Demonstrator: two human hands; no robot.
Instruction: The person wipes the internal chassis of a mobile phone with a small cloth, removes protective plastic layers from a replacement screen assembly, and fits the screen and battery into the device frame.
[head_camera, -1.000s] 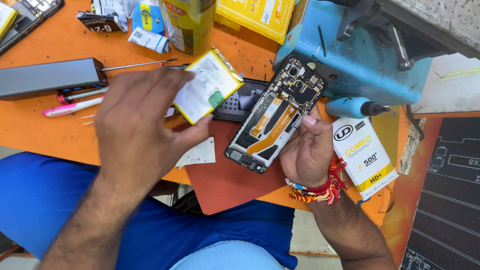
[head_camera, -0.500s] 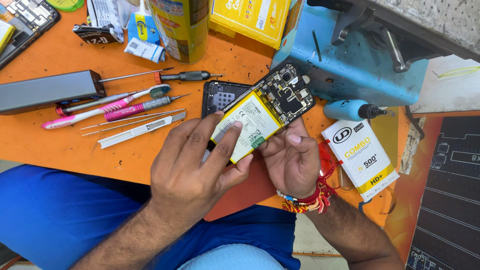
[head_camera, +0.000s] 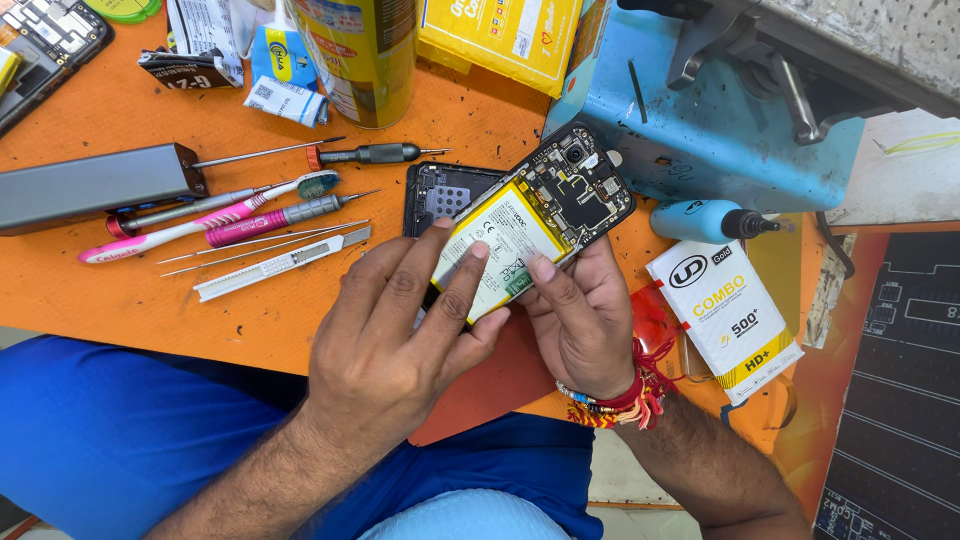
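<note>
Nearest the viewer, blue-clad knees sat below the orange workbench (head_camera: 300, 330). Above them the left hand (head_camera: 400, 340) lay flat, fingers extended and pressing down on a pale yellow battery (head_camera: 495, 250) seated in an opened phone (head_camera: 560, 200). The right hand (head_camera: 580, 320) gripped the phone's lower edge from beneath, thumb on the battery's corner — both hands touched it, the left covering more. The phone's long axis ran diagonally, camera end pointing up and to the right, away from the hands. Beyond, to the left, lay a screwdriver (head_camera: 370, 154), a pink toothbrush (head_camera: 200, 225) and a grey metal box (head_camera: 95, 185); farther off stood a yellow can (head_camera: 365, 55).
</note>
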